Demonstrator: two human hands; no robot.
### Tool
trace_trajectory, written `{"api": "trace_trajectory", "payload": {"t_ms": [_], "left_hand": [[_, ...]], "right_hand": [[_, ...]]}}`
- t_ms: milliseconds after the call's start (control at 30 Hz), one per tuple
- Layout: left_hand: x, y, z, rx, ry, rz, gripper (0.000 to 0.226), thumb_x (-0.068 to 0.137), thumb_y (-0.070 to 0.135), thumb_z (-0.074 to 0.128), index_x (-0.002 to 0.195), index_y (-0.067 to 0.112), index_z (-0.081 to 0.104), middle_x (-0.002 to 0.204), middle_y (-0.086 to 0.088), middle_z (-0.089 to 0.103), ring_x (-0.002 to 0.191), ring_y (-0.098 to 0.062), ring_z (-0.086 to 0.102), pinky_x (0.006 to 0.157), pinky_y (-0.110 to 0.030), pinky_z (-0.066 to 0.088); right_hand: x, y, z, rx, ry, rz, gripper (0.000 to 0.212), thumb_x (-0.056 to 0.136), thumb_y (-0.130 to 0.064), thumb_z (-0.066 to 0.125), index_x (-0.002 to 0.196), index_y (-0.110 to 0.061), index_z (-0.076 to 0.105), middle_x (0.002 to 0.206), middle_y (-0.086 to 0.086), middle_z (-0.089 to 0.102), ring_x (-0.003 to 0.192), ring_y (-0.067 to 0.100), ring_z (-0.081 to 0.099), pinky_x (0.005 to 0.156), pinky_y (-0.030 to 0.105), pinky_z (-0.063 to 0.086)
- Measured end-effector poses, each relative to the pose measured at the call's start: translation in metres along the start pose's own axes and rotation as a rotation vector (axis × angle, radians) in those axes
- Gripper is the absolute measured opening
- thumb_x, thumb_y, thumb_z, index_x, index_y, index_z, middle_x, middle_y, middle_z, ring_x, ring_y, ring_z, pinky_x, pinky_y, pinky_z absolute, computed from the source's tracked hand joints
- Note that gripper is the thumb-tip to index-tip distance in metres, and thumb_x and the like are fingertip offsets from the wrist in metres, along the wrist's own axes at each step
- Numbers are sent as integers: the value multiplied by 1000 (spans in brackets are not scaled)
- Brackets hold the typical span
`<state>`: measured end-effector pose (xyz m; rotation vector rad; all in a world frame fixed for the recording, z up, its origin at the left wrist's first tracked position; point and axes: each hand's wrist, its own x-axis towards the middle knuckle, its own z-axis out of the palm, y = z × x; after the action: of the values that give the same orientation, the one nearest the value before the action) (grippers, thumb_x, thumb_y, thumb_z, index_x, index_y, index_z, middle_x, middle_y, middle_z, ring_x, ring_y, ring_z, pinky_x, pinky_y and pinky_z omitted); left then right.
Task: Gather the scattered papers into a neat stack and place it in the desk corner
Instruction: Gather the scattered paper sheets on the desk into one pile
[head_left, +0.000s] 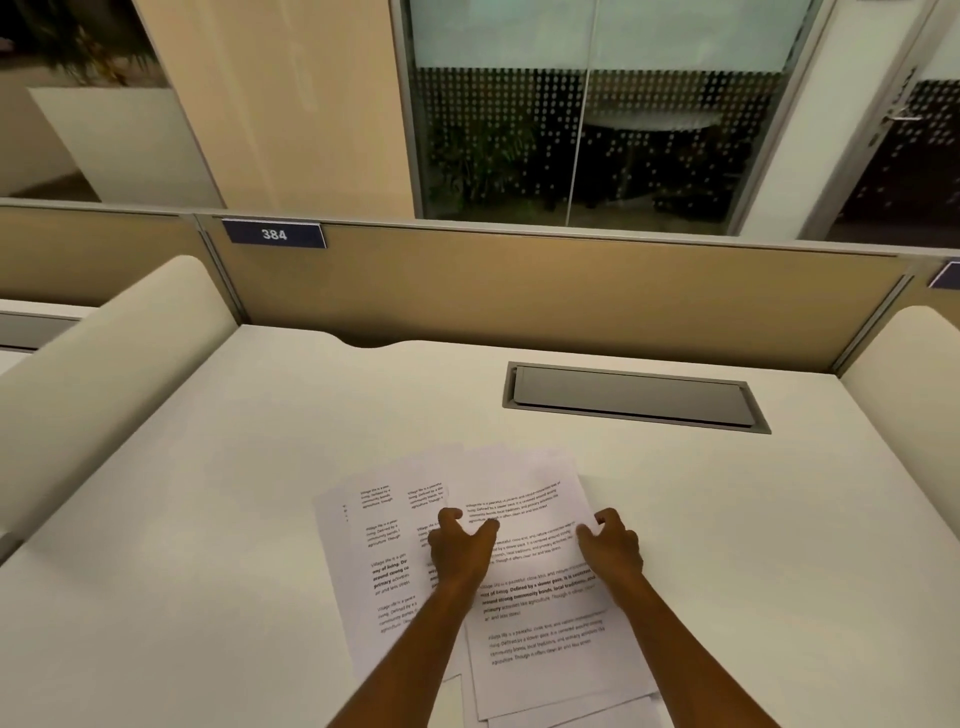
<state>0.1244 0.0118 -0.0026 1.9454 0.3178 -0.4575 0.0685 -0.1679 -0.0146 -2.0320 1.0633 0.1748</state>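
Observation:
Several white printed papers (524, 597) lie fanned and overlapping on the white desk (208, 519), near its front middle. The top sheet sits tilted over the others. My left hand (460, 548) rests on the left side of the top sheet, fingers curled and spread, fingertips pressing down. My right hand (610, 545) rests on that sheet's right edge in the same clawed pose. Neither hand has a sheet lifted. More sheets stick out at the bottom edge of the view.
A grey cable hatch (631, 397) is set into the desk behind the papers. A tan partition (545, 291) with a "384" label (274, 234) closes the back. Rounded cream side dividers (104, 374) stand left and right. Bare desk surface lies on both sides.

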Motion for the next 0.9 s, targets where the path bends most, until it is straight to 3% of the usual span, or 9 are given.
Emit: {"api": "trace_trajectory", "payload": {"t_ms": [267, 467, 700, 833, 900], "left_hand": [[7, -3, -6, -122, 13, -32, 64, 83, 35, 71, 134, 17, 37, 136, -16, 48, 105, -24, 48, 87, -35, 42], [9, -4, -7, -181, -25, -91, 64, 83, 36, 70, 135, 19, 37, 137, -15, 49, 116, -31, 54, 99, -48, 50], [11, -14, -21, -297, -2, -163, 63, 83, 36, 70, 133, 20, 36, 123, -11, 55, 101, -28, 59, 90, -43, 53], [9, -15, -29, -346, 30, -142, 62, 84, 32, 71, 133, 22, 33, 119, -9, 59, 87, -23, 66, 71, -38, 57], [8, -14, -34, -367, 45, -138, 66, 84, 30, 71, 135, 21, 29, 122, -10, 60, 94, -27, 67, 78, -42, 59]], "right_hand": [[-1, -3, 2, 113, -6, 15, 55, 88, -37, 62, 132, -10, 44, 123, 12, 60, 103, 28, 62, 75, 31, 48], [0, -2, 1, 62, -2, 35, 54, 84, -43, 65, 124, -8, 56, 120, 10, 66, 111, 32, 62, 94, 43, 53], [-4, -18, 13, 25, -59, -24, 56, 82, -42, 68, 125, -9, 55, 121, 9, 66, 111, 30, 63, 96, 42, 52], [-9, -28, 23, 7, -88, -82, 56, 83, -42, 68, 126, -9, 54, 122, 9, 65, 112, 30, 62, 98, 41, 51], [-12, -33, 29, 8, -101, -108, 56, 83, -41, 68, 127, -9, 54, 122, 8, 66, 111, 29, 63, 97, 40, 51]]}}
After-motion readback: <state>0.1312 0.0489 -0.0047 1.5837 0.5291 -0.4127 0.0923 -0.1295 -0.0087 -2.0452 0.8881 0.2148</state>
